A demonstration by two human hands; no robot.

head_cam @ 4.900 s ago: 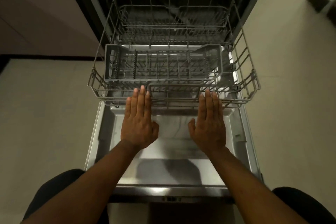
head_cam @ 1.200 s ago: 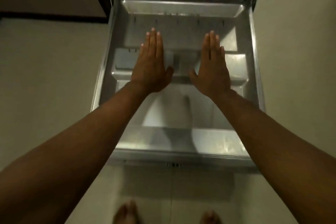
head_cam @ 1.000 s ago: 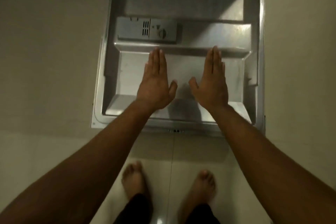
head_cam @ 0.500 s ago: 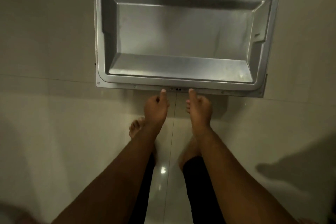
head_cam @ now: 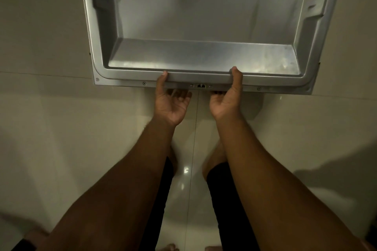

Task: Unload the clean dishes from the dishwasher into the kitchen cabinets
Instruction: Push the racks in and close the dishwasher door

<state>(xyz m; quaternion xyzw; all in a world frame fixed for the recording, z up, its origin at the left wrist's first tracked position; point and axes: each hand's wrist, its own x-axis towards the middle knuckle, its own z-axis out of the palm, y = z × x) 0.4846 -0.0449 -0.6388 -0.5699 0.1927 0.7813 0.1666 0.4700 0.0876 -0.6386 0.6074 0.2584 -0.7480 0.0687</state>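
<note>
The dishwasher door (head_cam: 204, 51) hangs open, its steel inner panel facing up and filling the top of the head view. My left hand (head_cam: 170, 102) grips the door's front edge left of the centre latch (head_cam: 201, 86), thumb on top of the rim and fingers curled underneath, palm up. My right hand (head_cam: 226, 100) holds the same edge right of the latch in the same way. No dishes or racks are in view.
Pale glossy floor tiles (head_cam: 61, 138) spread out on both sides of the door. My legs in dark trousers (head_cam: 228, 199) and my bare feet stand right below the door's edge. A dark shadow lies on the floor at the right.
Both hands left the flat of the inner door, dropped to its front edge and turned palm up to take hold of the rim. The racks have gone out of view.
</note>
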